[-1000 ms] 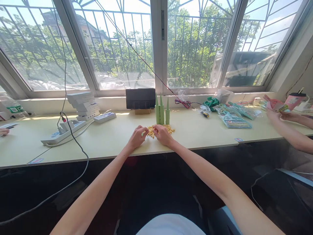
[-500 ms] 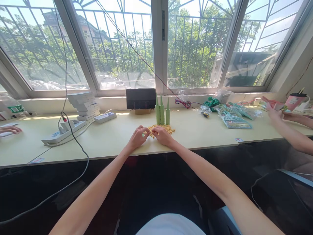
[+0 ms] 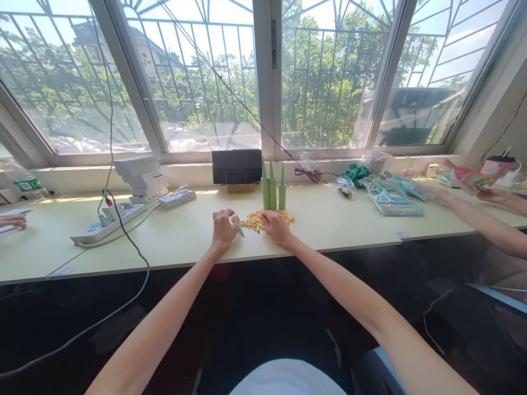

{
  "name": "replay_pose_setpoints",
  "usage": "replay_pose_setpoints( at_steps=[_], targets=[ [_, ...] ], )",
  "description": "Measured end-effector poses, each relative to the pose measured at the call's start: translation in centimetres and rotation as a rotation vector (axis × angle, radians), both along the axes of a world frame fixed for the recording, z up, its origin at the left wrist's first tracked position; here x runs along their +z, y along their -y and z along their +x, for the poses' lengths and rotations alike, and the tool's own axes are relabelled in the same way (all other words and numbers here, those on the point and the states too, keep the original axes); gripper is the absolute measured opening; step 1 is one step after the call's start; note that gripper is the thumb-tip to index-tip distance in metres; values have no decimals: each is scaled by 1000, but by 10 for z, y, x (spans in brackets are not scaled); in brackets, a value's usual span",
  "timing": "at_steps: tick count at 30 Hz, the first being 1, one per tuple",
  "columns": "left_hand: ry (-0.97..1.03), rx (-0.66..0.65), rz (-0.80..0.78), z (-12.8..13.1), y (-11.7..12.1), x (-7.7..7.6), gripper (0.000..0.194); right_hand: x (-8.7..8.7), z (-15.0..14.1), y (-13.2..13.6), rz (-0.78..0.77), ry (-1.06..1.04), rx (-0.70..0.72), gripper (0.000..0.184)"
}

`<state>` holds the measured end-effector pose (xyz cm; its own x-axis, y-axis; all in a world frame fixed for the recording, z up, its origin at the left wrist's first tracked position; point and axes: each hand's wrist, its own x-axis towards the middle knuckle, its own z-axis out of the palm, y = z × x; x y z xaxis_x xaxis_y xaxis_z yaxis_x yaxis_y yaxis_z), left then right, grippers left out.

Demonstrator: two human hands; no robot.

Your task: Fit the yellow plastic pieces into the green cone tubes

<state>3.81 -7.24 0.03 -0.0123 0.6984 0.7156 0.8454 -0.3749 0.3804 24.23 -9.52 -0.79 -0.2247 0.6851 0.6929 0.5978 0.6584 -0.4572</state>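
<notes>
My left hand [image 3: 224, 228] is closed round a small light-green piece with a pointed end [image 3: 241, 232], its tip slanting down toward the tabletop. The fingers cover the rest of it. My right hand [image 3: 276, 227] is at the right part of a loose pile of small yellow, stick-like pieces [image 3: 252, 221]. Its fingers are bent together, and whatever may be in them is hidden. Just behind the pile, several tall green tubes with sharp cone tips [image 3: 282, 195] stand upright.
A black screen [image 3: 236, 166] stands behind the tubes. On the left are a power strip [image 3: 107, 222] with a hanging cable and stacked white boxes [image 3: 142, 178]. Bagged green items [image 3: 393, 204] lie right. Another person's hand [image 3: 489, 195] holds a pink object; a third hand [image 3: 13, 220] rests far left.
My hands have come apart: the left moved left with the green pointed piece, while the right stayed at the pile. At the right, the co-worker's near arm has shifted left toward the bags.
</notes>
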Motion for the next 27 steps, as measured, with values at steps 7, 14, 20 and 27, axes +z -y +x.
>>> replay_pose_setpoints(
  at_steps=[7,14,20,27],
  targets=[
    [-35,87,-119,1,-4,-2,36,-1,0,-2,-1,-5,-20,18],
    [-85,149,-247,3,-4,-3,40,-3,0,-3,7,3,-39,13],
    [-101,165,-275,3,-2,-2,30,-4,0,-4,17,4,-44,13],
    [-54,161,-244,-1,-2,-4,22,-6,0,-6,24,-4,-59,13]
  ],
)
